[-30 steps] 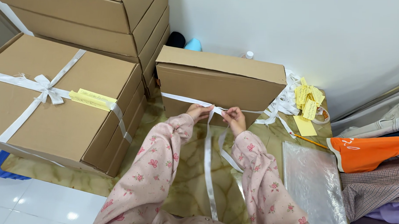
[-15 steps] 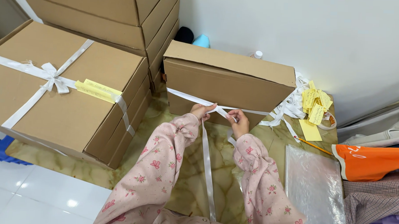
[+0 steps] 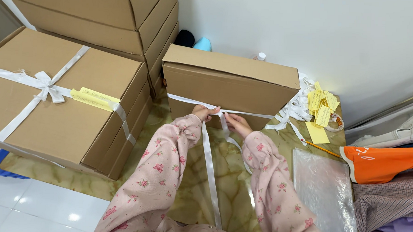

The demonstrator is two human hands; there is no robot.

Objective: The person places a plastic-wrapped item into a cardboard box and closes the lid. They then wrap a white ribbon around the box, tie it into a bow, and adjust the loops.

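Both hands point(image 3: 221, 119) pinched on white ribbon point(image 3: 210, 166)

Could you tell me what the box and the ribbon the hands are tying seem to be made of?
The flat brown box looks like matte corrugated cardboard, given its dull surface and folded edges. The white ribbon appears to be satin-like fabric or plastic: it shines and hangs limp.

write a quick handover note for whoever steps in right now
Left hand and right hand: both pinch the white ribbon at the front of the cardboard box, grip closed.
Ribbon runs across the box front; loose ends hang down over the marble floor.
Done: ribbon around the box, ends crossed at the front.
Left: no bow shows, and no yellow label like the tied box at left has.
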